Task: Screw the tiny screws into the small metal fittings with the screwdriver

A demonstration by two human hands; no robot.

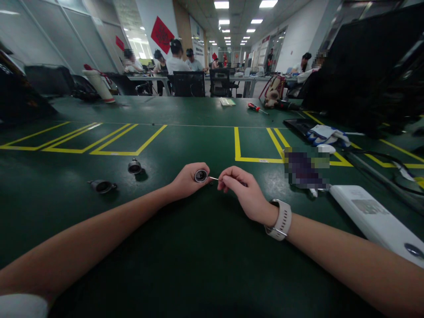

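Note:
My left hand (189, 182) is closed around a small round metal part (200, 176), its dark hollow face and bright rim turned up toward me. My right hand (239, 190), with a pale watch at the wrist, pinches a thin metal rod (213, 178). The rod's tip meets the side of the round part or lies just beside it; I cannot tell which. Most of the rod is hidden in the fingers. To the left on the green table (149, 265) lie a small metal fitting (134, 166), standing upright, and a grey metal housing (102, 187) on its side.
At right are a white power bank-like device (371, 216), cables, a blurred dark object (303, 170) and a white-and-blue cloth (327, 134). A red screwdriver (254, 107) and a plush-like bag (273, 92) lie farther back. Yellow tape (261, 160) marks the table. People sit beyond.

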